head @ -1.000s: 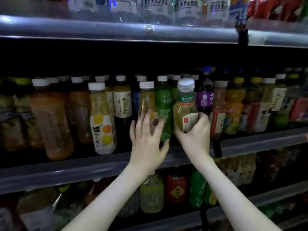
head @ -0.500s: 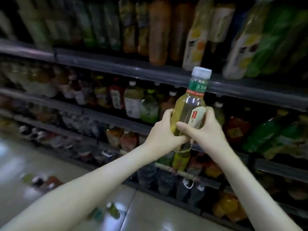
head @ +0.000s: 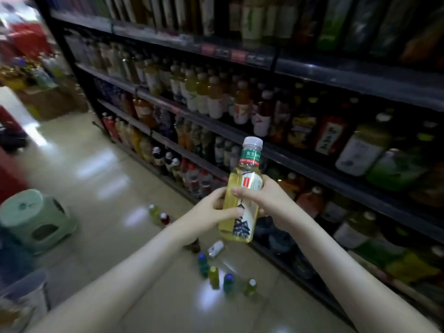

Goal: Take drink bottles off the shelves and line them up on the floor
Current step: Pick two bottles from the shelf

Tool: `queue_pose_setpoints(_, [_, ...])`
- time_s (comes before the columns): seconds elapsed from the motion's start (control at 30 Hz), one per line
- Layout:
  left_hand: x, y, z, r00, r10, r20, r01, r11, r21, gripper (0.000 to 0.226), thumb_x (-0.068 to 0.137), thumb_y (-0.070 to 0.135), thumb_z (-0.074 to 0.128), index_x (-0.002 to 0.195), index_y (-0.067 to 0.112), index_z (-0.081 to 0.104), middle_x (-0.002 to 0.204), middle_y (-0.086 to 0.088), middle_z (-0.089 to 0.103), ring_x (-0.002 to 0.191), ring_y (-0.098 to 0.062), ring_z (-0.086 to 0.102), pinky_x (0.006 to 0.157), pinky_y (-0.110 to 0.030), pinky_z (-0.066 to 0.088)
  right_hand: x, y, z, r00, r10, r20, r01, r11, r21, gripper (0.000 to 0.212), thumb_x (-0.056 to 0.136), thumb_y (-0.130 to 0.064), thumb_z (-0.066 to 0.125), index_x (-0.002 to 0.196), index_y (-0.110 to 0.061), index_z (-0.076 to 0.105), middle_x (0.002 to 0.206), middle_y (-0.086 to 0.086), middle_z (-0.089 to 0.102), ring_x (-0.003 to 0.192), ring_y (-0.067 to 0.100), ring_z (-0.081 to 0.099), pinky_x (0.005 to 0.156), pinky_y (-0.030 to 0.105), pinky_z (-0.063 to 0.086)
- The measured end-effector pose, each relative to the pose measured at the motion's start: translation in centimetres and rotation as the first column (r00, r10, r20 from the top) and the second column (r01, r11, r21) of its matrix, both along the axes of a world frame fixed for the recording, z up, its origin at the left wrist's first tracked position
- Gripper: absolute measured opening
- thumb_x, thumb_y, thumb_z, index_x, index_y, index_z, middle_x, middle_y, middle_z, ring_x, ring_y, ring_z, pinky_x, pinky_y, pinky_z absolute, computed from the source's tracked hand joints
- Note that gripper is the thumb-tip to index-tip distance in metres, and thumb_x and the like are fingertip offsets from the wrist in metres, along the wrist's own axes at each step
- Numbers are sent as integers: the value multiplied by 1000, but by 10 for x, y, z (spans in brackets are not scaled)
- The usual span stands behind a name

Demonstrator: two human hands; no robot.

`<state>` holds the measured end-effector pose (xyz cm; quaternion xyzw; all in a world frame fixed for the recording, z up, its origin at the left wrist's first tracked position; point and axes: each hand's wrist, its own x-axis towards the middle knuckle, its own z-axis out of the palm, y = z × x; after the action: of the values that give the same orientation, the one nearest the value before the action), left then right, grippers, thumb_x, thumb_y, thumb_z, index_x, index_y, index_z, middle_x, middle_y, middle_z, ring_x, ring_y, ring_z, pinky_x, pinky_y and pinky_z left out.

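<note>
- The tea bottle (head: 240, 224) is upright in mid-air, clear of the shelves (head: 336, 181) and above the floor (head: 101, 179).
- It should go down base first at the end of the row of bottles (head: 213, 277), without nudging a neighbour.
- The left hand (head: 211, 211) and right hand (head: 270, 200) both curl their fingers round its middle, one on each side.
- Both forearms reach forward and converge.

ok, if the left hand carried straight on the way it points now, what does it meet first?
The left hand grips the pale-yellow plastic bottle with a white cap, so that comes first. Right behind it is probably the right hand, though depth is unclear.
</note>
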<state>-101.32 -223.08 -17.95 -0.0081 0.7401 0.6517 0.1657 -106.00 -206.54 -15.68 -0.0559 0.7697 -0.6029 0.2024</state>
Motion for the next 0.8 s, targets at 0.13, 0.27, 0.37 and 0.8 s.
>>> queue_pose_setpoints(0.13, [-18, -127, 15, 998, 64, 5, -63, 990, -124, 65, 75, 30, 79, 131, 24, 47, 119, 3, 65, 107, -10, 64, 93, -36, 52, -27, -126, 2, 999, 49, -1, -49, 995, -86, 33, 74, -32, 79, 100, -18, 63, 89, -1, 73, 79, 14, 70, 55, 24, 51])
queue_pose_setpoints(0.27, [-68, -211, 50, 991, 102, -91, -130, 909, -396, 65, 56, 55, 77, 111, 32, 52, 107, 10, 67, 97, -6, 64, 88, -34, 54, -65, -221, 23, 996, -7, -91, 1, 998, -65, 57, 64, -37, 84, 108, -22, 52, 99, -5, 68, 88, 9, 67, 73, 31, 57])
queue_pose_setpoints(0.37, [-117, -254, 71, 980, 118, -163, -180, 874, -452, 57, 61, 49, 80, 106, 32, 50, 102, 11, 65, 90, -3, 62, 75, -24, 52, -108, -273, 42, 983, 4, -185, -9, 1000, -23, 65, 61, -38, 85, 112, -23, 48, 101, -8, 66, 91, 6, 65, 81, 30, 55])
queue_pose_setpoints(0.8, [-363, -454, 116, 915, 300, -269, -350, 922, -163, 50, 73, 28, 82, 115, 22, 55, 105, 3, 71, 91, -9, 69, 80, -29, 55, -383, -455, 96, 865, -139, -482, 119, 990, -72, 38, 96, -45, 47, 127, -24, 51, 124, 1, 59, 111, 17, 57, 95, 44, 50])
